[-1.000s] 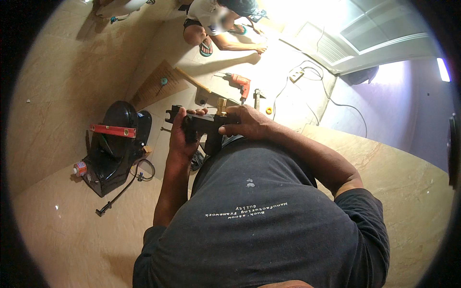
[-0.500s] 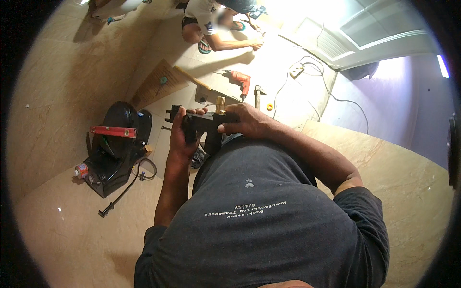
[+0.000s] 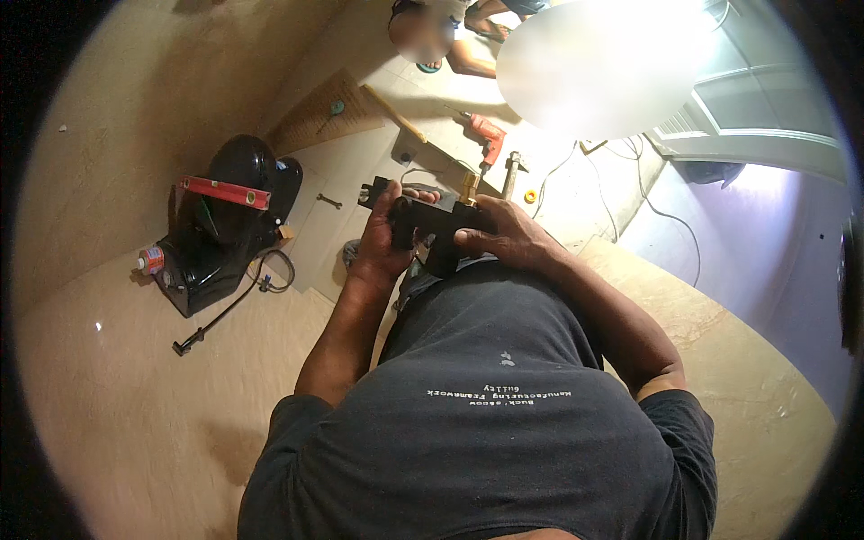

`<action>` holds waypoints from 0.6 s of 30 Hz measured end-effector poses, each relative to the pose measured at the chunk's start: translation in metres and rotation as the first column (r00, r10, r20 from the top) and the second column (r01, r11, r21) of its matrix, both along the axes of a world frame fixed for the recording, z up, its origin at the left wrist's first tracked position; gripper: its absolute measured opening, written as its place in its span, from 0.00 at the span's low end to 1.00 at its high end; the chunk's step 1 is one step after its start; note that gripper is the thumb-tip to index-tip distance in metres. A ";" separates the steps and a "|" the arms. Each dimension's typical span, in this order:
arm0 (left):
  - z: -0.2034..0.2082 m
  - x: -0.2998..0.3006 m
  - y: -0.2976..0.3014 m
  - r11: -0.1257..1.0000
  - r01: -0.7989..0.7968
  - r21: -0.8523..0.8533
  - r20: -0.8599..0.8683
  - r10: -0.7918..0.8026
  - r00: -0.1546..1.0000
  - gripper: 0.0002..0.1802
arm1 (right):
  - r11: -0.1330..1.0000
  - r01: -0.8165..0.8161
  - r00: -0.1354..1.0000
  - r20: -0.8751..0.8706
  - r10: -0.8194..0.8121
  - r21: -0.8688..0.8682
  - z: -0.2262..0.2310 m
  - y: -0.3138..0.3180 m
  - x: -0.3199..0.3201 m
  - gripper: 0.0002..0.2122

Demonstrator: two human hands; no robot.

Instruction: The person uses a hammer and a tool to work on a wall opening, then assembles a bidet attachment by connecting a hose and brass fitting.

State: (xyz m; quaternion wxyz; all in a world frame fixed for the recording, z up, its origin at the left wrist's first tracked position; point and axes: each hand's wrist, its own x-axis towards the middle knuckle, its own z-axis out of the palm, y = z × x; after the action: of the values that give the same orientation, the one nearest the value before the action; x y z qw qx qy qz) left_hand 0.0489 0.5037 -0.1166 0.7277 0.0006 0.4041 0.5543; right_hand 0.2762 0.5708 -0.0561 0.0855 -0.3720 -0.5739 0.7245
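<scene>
At far left a bottle with a red label (image 3: 151,260) leans against a glossy black fixture (image 3: 193,279) on the tiled floor; a red spirit level (image 3: 225,193) lies across the fixture, and a black hose (image 3: 219,317) curls beside it; next comes an open-ended wrench (image 3: 329,201), with a brown cardboard sheet (image 3: 310,121) beyond; the left hand (image 3: 385,238) has its fingers curled around the left part of a black block-shaped fitting (image 3: 427,216), held in front of the dark shirt (image 3: 504,450); a brass connector (image 3: 470,189) stands up near the fitting's right end; there the right hand (image 3: 513,232) grips it between thumb and fingers; beyond lie a red drill (image 3: 487,137), a hammer (image 3: 511,178) and, rightmost, a yellow ring (image 3: 531,195).
</scene>
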 end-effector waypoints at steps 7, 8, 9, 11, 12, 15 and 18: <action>-0.022 0.012 -0.008 0.973 -0.062 -0.223 0.058 0.077 0.995 0.18 | 0.995 0.033 0.998 0.051 -0.028 -0.099 -0.037 -0.010 0.003 0.27; -0.031 0.013 -0.012 0.968 -0.059 -0.243 0.111 0.089 0.990 0.17 | 0.981 0.069 0.996 0.061 -0.059 -0.182 -0.037 -0.012 0.004 0.27; -0.033 0.017 -0.014 0.946 -0.090 -0.312 0.122 0.134 0.983 0.18 | 0.959 0.106 0.993 0.072 -0.090 -0.262 -0.039 -0.014 0.004 0.26; -0.038 0.023 -0.017 0.939 -0.092 -0.332 0.068 0.121 0.990 0.19 | 0.945 0.152 0.988 0.034 -0.149 -0.289 -0.037 -0.019 0.001 0.26; -0.040 0.026 -0.018 0.935 -0.101 -0.340 0.039 0.121 0.992 0.20 | 0.924 0.226 0.972 0.006 -0.235 -0.310 -0.037 -0.021 0.000 0.26; -0.040 0.029 -0.022 0.923 -0.076 -0.378 0.045 0.100 0.994 0.21 | 0.935 0.159 0.986 0.089 -0.138 -0.316 -0.056 -0.022 0.008 0.25; -0.037 0.030 -0.024 0.917 -0.111 -0.382 0.023 0.129 0.991 0.21 | 0.949 0.146 0.989 0.079 -0.129 -0.279 -0.062 -0.026 0.004 0.24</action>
State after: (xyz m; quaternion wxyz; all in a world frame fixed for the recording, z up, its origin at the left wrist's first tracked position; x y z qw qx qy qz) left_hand 0.0793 0.4794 -0.1534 0.6880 -0.1784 0.4857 0.5088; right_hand 0.2798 0.5452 -0.1177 0.0643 -0.4410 -0.4391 0.7801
